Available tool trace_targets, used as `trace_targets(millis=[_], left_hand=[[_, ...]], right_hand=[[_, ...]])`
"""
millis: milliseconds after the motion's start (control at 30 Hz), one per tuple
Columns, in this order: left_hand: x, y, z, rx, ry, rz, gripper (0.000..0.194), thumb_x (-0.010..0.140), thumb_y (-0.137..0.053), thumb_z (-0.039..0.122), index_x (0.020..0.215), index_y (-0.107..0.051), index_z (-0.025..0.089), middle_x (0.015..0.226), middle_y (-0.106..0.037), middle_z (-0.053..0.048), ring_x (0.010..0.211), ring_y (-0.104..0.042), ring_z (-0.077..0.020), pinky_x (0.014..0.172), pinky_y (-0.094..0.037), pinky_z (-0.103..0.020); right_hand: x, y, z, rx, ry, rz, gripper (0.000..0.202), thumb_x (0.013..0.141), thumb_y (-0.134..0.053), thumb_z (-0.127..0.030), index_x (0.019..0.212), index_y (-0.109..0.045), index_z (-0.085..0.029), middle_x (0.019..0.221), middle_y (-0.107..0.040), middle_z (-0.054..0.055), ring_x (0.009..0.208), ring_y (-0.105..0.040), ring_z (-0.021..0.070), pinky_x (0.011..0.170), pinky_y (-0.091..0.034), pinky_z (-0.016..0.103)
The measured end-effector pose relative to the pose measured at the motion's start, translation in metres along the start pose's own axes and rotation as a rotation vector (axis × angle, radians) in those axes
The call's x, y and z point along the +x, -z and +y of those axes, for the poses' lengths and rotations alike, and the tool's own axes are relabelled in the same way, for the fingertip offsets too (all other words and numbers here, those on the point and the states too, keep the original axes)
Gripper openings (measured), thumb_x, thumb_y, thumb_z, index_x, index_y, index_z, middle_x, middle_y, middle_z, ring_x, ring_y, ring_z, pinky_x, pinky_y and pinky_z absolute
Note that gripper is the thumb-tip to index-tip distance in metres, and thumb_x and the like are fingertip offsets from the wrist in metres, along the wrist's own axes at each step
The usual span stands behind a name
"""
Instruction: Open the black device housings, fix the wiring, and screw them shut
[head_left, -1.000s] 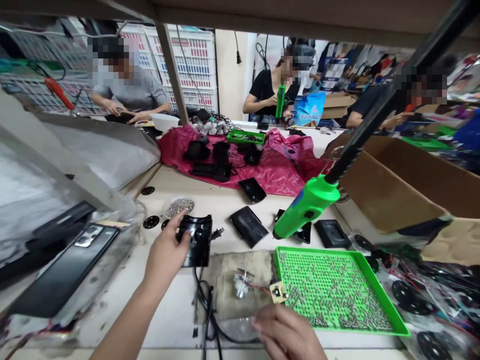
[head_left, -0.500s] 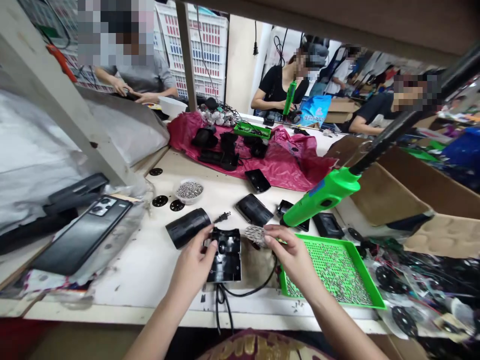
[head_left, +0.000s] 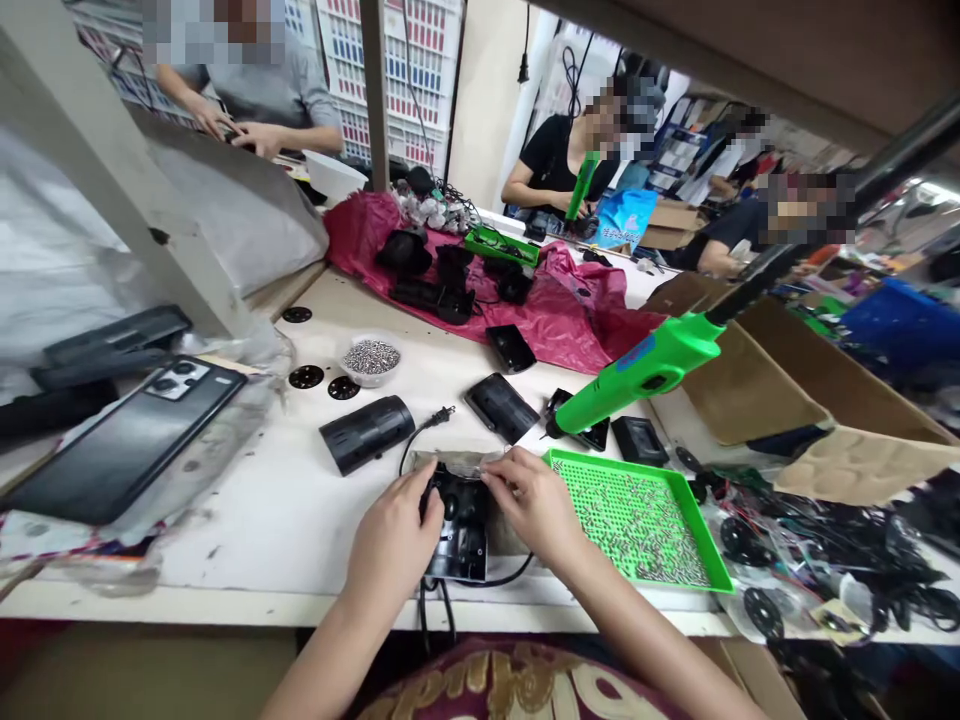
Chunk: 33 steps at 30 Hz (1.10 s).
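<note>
My left hand [head_left: 401,525] grips the left side of a black plastic housing half [head_left: 466,535], its hollow side facing up. At the upper right edge of that shell, my right hand [head_left: 534,500] pinches a thin, shiny mesh-like disc [head_left: 466,468], seen nearly edge-on; whether it sits in the shell I cannot tell. Under the shell lies a brownish block or pad [head_left: 508,530]. A black power cord [head_left: 517,573] runs out below the shell, and its plug [head_left: 442,415] rests beyond my left hand.
A green electric screwdriver [head_left: 637,375] hangs at the right above a green tray [head_left: 716,545] of screws. Further left are a bowl [head_left: 371,378] of small metal parts, a black cylindrical housing [head_left: 367,432] and a phone [head_left: 127,430]. A cardboard box [head_left: 757,375] stands right; people work opposite.
My right hand has brought the mesh disc left, from beside the housing half to its upper edge. My left hand stays on the shell. The camera view has shifted slightly.
</note>
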<state>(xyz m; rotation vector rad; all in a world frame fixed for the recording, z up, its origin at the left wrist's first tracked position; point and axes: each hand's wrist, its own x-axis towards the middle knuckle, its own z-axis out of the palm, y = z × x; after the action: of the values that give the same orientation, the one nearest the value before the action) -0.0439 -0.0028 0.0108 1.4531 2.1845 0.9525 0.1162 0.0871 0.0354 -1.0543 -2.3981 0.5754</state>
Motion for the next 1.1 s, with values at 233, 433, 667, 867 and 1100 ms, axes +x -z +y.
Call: trace_targets(millis=[233, 433, 667, 867, 1100], left_hand=[[0.004, -0.005, 0.000, 0.038, -0.054, -0.001, 0.045, 0.086, -0.040, 0.022, 0.122, -0.065, 0.009, 0.118, -0.070, -0.013, 0.105, -0.068, -0.0277, 0.088, -0.056, -0.041], [0.007, -0.003, -0.003, 0.029, -0.078, 0.028, 0.043, 0.087, -0.042, 0.023, 0.122, -0.064, 0.012, 0.118, -0.071, -0.011, 0.104, -0.068, -0.0265, 0.088, -0.056, -0.038], [0.031, -0.002, -0.009, -0.001, -0.061, 0.059, 0.040, 0.084, -0.048, 0.021, 0.117, -0.067, 0.009, 0.113, -0.073, -0.012, 0.099, -0.070, -0.0255, 0.093, -0.053, -0.037], [0.046, -0.003, -0.004, -0.036, -0.076, 0.052, 0.037, 0.085, -0.049, 0.023, 0.114, -0.069, 0.015, 0.114, -0.072, -0.008, 0.103, -0.068, -0.0238, 0.093, -0.052, -0.035], [0.040, -0.016, -0.009, -0.071, -0.084, 0.048, 0.043, 0.087, -0.044, 0.027, 0.122, -0.064, 0.012, 0.118, -0.070, -0.012, 0.108, -0.066, -0.0275, 0.091, -0.053, -0.041]], right_hand=[[0.003, 0.008, 0.000, -0.041, 0.024, -0.001, 0.017, 0.094, -0.056, -0.023, 0.099, -0.072, -0.020, 0.086, -0.066, 0.004, 0.082, -0.065, 0.0191, 0.072, -0.047, 0.027], [0.013, 0.003, 0.002, -0.142, 0.031, -0.054, 0.017, 0.095, -0.056, -0.024, 0.096, -0.072, -0.020, 0.087, -0.068, 0.004, 0.083, -0.065, 0.0195, 0.073, -0.047, 0.027], [0.037, -0.003, 0.003, -0.264, 0.037, -0.119, 0.019, 0.095, -0.054, -0.023, 0.094, -0.072, -0.018, 0.087, -0.068, 0.005, 0.085, -0.065, 0.0198, 0.073, -0.045, 0.027], [0.046, 0.003, 0.007, -0.346, 0.008, -0.156, 0.017, 0.095, -0.054, -0.022, 0.093, -0.071, -0.020, 0.089, -0.068, 0.003, 0.085, -0.065, 0.0174, 0.070, -0.043, 0.024], [0.046, 0.002, 0.008, -0.430, -0.033, -0.198, 0.021, 0.097, -0.050, -0.024, 0.094, -0.070, -0.019, 0.092, -0.070, 0.004, 0.086, -0.067, 0.0183, 0.067, -0.041, 0.025]])
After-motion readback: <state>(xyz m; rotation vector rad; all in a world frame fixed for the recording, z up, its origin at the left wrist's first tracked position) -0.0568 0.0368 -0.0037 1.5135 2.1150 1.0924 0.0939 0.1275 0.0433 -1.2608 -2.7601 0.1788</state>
